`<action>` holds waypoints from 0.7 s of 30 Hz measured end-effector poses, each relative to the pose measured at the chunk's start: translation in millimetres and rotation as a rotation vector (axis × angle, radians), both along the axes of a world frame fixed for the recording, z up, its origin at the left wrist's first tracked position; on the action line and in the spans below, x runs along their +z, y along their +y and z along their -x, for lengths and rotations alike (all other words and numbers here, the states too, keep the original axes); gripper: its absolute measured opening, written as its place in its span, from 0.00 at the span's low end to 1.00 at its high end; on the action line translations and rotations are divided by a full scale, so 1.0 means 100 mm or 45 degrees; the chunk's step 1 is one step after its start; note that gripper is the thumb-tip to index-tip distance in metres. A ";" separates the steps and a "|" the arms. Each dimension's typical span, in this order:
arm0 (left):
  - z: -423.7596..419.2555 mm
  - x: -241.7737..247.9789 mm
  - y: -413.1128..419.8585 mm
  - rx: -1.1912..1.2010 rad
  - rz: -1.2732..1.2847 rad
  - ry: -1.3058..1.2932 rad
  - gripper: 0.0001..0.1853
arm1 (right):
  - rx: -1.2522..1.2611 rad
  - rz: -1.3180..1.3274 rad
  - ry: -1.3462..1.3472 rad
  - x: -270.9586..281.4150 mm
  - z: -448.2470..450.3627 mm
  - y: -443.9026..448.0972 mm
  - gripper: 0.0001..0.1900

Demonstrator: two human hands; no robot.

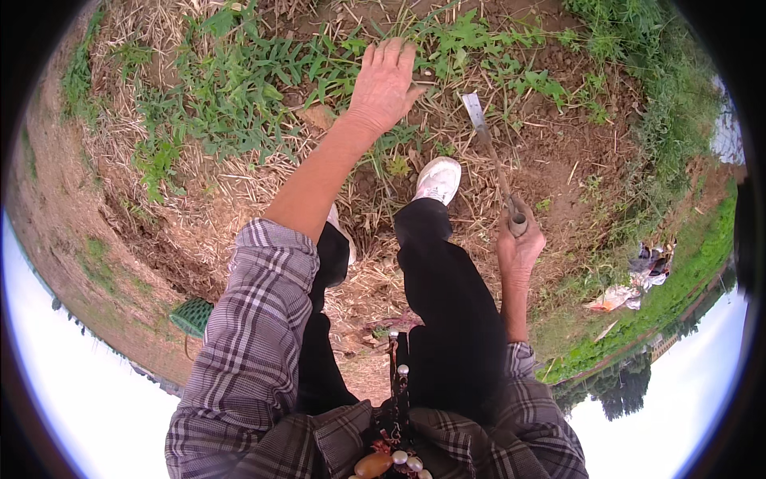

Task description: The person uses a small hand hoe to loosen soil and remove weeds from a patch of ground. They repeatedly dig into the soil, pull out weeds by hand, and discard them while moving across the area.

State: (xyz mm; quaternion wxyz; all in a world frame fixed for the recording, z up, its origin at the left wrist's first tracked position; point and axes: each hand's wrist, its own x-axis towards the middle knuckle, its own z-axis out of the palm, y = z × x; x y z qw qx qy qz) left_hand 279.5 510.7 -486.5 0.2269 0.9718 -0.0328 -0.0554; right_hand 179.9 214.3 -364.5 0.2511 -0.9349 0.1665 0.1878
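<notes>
Palm down, my left hand (385, 84) reaches over low green weeds (335, 60), its fingers straight and its thumb apart. I see nothing gripped in it, though the fingertips meet the leaves and what lies under the palm is hidden. My right hand (519, 242) is closed around the handle end of a long metal hand tool (492, 149). The tool's round, hollow end (518, 224) shows above the fist. Its narrow flat blade (474, 111) points away from me over dry straw and soil, to the right of my left hand.
A white shoe (440, 179) on my foot stands on straw-covered soil (383, 287) between the hands. A green woven basket (191, 317) lies at the left behind me. Taller grass (670, 120) borders the right side, with a pile of litter (640, 281) farther off.
</notes>
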 end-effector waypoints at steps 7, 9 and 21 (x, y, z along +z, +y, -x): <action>-0.50 -0.71 -0.90 -0.703 -0.449 -0.284 0.42 | -0.203 -0.119 -0.187 -0.42 0.04 -0.19 0.17; -0.65 -0.86 -1.04 -0.738 -0.390 -0.219 0.44 | -0.165 -0.091 -0.223 -0.48 0.09 -0.30 0.17; -1.12 -0.84 -0.94 -0.768 -0.492 0.272 0.16 | -0.110 -0.145 -0.218 -0.66 0.07 -0.59 0.18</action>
